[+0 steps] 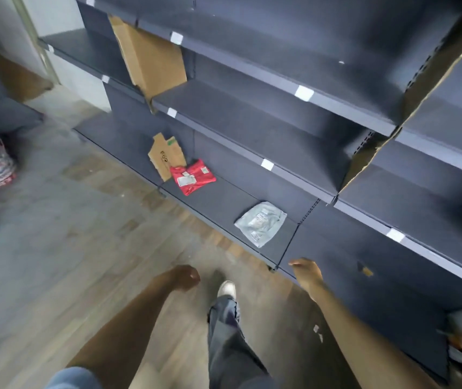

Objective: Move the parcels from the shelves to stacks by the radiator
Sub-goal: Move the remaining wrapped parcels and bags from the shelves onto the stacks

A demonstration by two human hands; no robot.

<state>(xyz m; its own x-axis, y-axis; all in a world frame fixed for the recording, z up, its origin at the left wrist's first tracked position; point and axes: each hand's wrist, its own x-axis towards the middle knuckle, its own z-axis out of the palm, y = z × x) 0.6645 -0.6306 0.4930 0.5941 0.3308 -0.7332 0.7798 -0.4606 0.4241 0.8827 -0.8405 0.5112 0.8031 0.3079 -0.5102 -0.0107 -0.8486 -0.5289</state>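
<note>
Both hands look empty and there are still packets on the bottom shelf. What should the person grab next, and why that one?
Probably the grey parcel: reach the right hand forward and down to it. It lies flat on the bottom shelf, nearest that hand, which holds nothing. The left hand holds nothing either. The red parcel lies farther along the shelf, so it can wait.

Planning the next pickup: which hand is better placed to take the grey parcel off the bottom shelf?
Probably the right hand: it hangs empty just below the grey parcel, at the bottom shelf edge. The left hand, loosely curled, is farther away over the floor.
</note>
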